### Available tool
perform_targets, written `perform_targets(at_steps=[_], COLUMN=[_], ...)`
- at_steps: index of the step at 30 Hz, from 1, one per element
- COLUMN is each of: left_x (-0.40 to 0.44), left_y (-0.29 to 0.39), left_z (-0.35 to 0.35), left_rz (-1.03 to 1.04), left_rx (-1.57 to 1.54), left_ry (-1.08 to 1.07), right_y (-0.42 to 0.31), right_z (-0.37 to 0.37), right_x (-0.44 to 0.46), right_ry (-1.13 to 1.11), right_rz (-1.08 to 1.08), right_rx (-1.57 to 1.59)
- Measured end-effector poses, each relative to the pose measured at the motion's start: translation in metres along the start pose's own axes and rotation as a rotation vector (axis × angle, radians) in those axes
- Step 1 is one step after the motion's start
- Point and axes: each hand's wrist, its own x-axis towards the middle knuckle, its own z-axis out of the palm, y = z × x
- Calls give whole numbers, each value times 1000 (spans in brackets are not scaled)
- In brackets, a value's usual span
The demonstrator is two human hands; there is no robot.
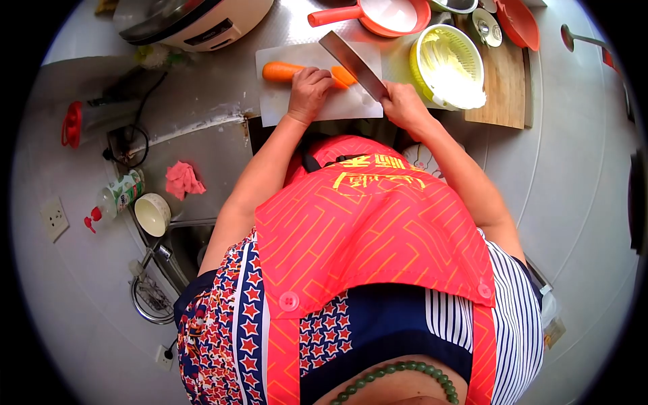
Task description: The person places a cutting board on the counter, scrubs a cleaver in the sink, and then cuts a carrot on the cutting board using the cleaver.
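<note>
A carrot lies across a white cutting board. My left hand presses down on it with curled fingers near its cut end. Orange carrot pieces lie just right of those fingers. The handle of a cleaver is gripped in my right hand. Its broad blade slants up to the left over the board, beside the carrot pieces. Whether the blade's edge touches the board or a piece, I cannot tell.
To the right are a yellow-green basket and a wooden board. Behind stands a red-handled pan; a white cooker is at the back left. The sink is at lower left, near a pink cloth and a bowl.
</note>
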Motion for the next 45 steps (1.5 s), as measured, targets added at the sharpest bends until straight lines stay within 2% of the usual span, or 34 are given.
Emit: perform_targets(at_steps=[18, 24, 30, 33, 36, 42, 45], left_x=[5, 5, 4, 3, 4, 8, 6], left_y=[4, 5, 4, 4, 3, 5, 3], left_z=[-4, -6, -6, -5, -6, -3, -2], left_rz=[-3, -5, -37, -42, -49, -20, -19], left_rx=[25, 31, 28, 30, 16, 48, 42], left_ry=[-42, -63, -116, -123, -113, -36, -22], right_y=[34, 41, 26, 27, 24, 12, 11], right_z=[17, 31, 19, 17, 16, 15, 15], right_x=[-18, -17, -11, -8, -13, -16, -18], right_ry=[88, 160, 34, 40, 82, -87, -56], right_rz=[9, -11, 112, 112, 19, 15, 5], right_rx=[-295, -249, -201, -173, -93, -124, -82])
